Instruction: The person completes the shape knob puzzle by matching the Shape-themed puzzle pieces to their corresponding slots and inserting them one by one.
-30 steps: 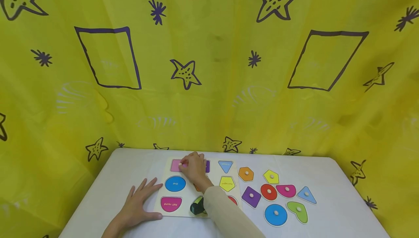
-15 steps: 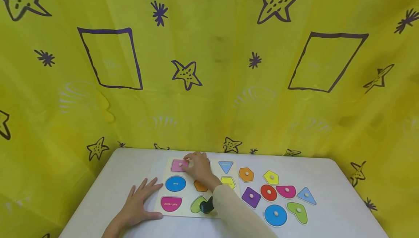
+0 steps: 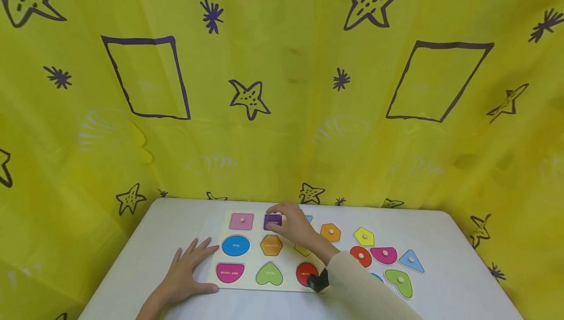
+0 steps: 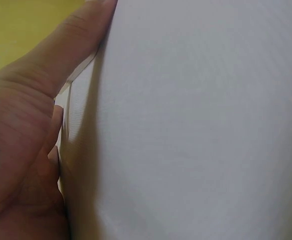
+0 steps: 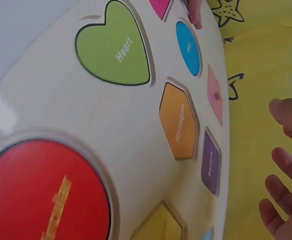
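Note:
My left hand (image 3: 187, 271) rests at the left edge of a white shape-puzzle board (image 3: 254, 256), fingers spread; in the left wrist view its thumb (image 4: 65, 45) lies along the white cloth. A pink rectangle piece (image 3: 241, 221) with a small knob sits in the far left recess. Over the board's far right part hovers my right hand (image 3: 296, 224), holding nothing, its thumb and fingers apart near the purple square recess (image 3: 272, 221). The right wrist view shows the right hand (image 5: 288, 175) beside the board, with the heart (image 5: 115, 47) and hexagon (image 5: 178, 122) recesses printed with names.
Right of the board lie loose knobbed pieces: orange hexagon (image 3: 330, 232), yellow pentagon (image 3: 364, 236), red circle (image 3: 361, 257), magenta half round (image 3: 384, 255), blue triangle (image 3: 411, 261) and green heart (image 3: 399, 283). My right sleeve (image 3: 365, 285) covers others. A yellow curtain (image 3: 282, 153) hangs behind the table.
My right hand has let go of the pink rectangle's knob and moved right across the board, uncovering the hexagon and heart recesses. The left hand has stayed put.

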